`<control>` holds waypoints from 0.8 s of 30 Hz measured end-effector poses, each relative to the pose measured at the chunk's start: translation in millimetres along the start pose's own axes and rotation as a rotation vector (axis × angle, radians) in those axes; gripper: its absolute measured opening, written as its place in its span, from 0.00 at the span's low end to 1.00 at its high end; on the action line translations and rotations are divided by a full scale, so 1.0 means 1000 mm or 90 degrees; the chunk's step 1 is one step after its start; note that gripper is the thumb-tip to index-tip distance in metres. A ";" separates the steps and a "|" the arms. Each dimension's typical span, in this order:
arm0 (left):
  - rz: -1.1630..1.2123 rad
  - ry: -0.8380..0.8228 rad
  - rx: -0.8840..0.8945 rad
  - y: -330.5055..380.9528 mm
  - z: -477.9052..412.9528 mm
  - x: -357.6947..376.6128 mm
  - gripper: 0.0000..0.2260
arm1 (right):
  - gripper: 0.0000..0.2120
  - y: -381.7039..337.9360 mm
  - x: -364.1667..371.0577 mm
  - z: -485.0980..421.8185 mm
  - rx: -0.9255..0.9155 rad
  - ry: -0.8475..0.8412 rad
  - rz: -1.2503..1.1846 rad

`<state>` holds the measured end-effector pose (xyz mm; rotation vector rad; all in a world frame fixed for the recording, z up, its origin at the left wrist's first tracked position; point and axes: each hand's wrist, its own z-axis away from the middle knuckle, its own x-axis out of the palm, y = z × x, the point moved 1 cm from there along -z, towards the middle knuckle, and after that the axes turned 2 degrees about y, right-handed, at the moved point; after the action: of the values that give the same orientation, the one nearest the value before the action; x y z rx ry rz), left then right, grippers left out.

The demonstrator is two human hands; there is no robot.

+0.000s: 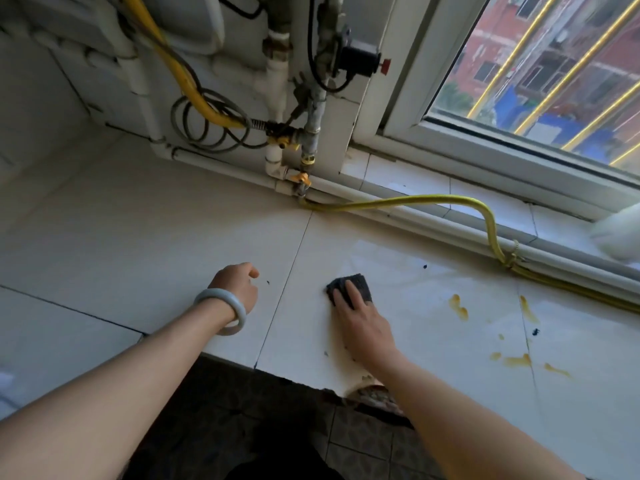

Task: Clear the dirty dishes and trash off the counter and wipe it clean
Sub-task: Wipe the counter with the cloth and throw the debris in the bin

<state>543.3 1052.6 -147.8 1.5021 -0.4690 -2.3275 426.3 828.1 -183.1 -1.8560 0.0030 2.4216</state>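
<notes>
The white tiled counter (138,237) fills the middle of the view. My right hand (363,323) presses flat on a dark grey scrubbing pad (353,284) lying on the counter near its front edge. My left hand (239,289) rests on the counter to the left of the pad, fingers curled in, holding nothing that I can see; a pale bangle circles its wrist. Orange-brown sauce stains (459,306) and more sauce stains (519,360) mark the tiles to the right of the pad, with a few small dark specks (535,331).
A yellow gas hose (450,200) runs along the back of the counter from the pipes and valves (304,150) in the corner. The window (519,81) is at the back right, with a blurred white object (620,233) on the sill. The counter's front edge is chipped near my right forearm.
</notes>
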 end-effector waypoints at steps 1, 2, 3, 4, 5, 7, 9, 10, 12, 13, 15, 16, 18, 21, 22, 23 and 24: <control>0.008 0.006 -0.010 -0.005 0.001 -0.006 0.15 | 0.37 0.011 -0.005 -0.007 0.029 -0.004 0.016; 0.015 0.013 -0.020 -0.011 0.002 -0.012 0.15 | 0.37 0.018 -0.011 -0.013 0.054 -0.010 0.025; 0.023 0.021 -0.032 -0.019 0.004 -0.018 0.15 | 0.37 0.018 -0.019 -0.020 0.075 -0.016 0.020; 0.028 0.030 -0.045 -0.026 0.006 -0.022 0.15 | 0.36 0.011 -0.025 -0.026 0.082 -0.012 0.007; 0.035 0.041 -0.064 -0.038 0.009 -0.030 0.15 | 0.34 -0.007 -0.030 -0.037 0.058 0.004 0.000; 0.041 0.046 -0.082 -0.048 0.011 -0.034 0.16 | 0.34 -0.051 -0.035 -0.051 -0.014 0.031 -0.008; 0.045 0.046 -0.112 -0.062 0.017 -0.040 0.16 | 0.35 -0.113 -0.030 -0.058 -0.133 0.012 -0.012; 0.044 0.049 -0.121 -0.068 0.018 -0.042 0.16 | 0.34 -0.140 -0.025 -0.057 -0.184 -0.016 -0.013; 0.042 0.057 -0.142 -0.079 0.020 -0.046 0.17 | 0.33 -0.172 -0.015 -0.052 -0.235 -0.073 -0.004; 0.042 0.061 -0.152 -0.084 0.020 -0.048 0.17 | 0.32 -0.174 -0.013 -0.051 -0.230 -0.080 0.003; 0.044 0.072 -0.169 -0.092 0.020 -0.050 0.17 | 0.32 -0.159 -0.014 -0.057 -0.179 -0.062 0.024; 0.046 0.072 -0.176 -0.095 0.021 -0.050 0.17 | 0.33 -0.145 -0.015 -0.059 -0.147 -0.060 0.035; 0.055 0.077 -0.183 -0.097 0.023 -0.050 0.17 | 0.34 -0.114 -0.020 -0.063 -0.100 -0.057 0.059; 0.070 0.080 -0.177 -0.092 0.023 -0.050 0.17 | 0.35 -0.073 -0.030 -0.065 -0.026 -0.062 0.087; 0.073 0.082 -0.171 -0.090 0.023 -0.048 0.17 | 0.34 -0.067 -0.034 -0.065 0.004 -0.059 0.080; 0.072 0.081 -0.164 -0.086 0.023 -0.046 0.17 | 0.31 -0.066 -0.038 -0.066 0.026 -0.048 0.065; 0.070 0.077 -0.151 -0.080 0.022 -0.043 0.17 | 0.28 -0.069 -0.041 -0.066 0.036 -0.042 0.047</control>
<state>531.9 1144.6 -140.1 1.4541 -0.2294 -2.1112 505.4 890.0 -157.3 -1.7821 0.1366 2.5031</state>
